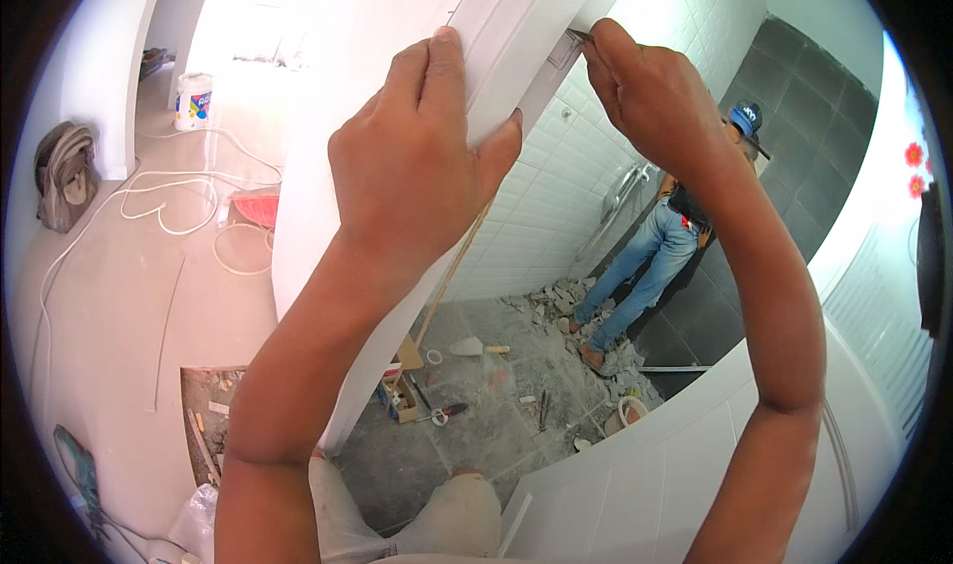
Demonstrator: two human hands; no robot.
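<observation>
A pale floor (104, 316), crossed by a white hose (62, 248), stretched along the left, giving way at a rough edge to a dug-out patch (204, 415). On the right, the grey tiled floor (397, 475) ran back to rubble (556, 296), where a co-worker (650, 256) stood well apart from both hands. The white door frame (511, 43) rose between these spaces, its moulded edge slanting up. The left hand (407, 157) lay half spread across it, thumb parted from the fingers, bracing without visibly clasping anything. The right hand (645, 92), beyond the frame's far edge, had its fingers pinched closed on a thin dark tool (580, 35), its tip beside a small rectangular fitting (564, 52).
</observation>
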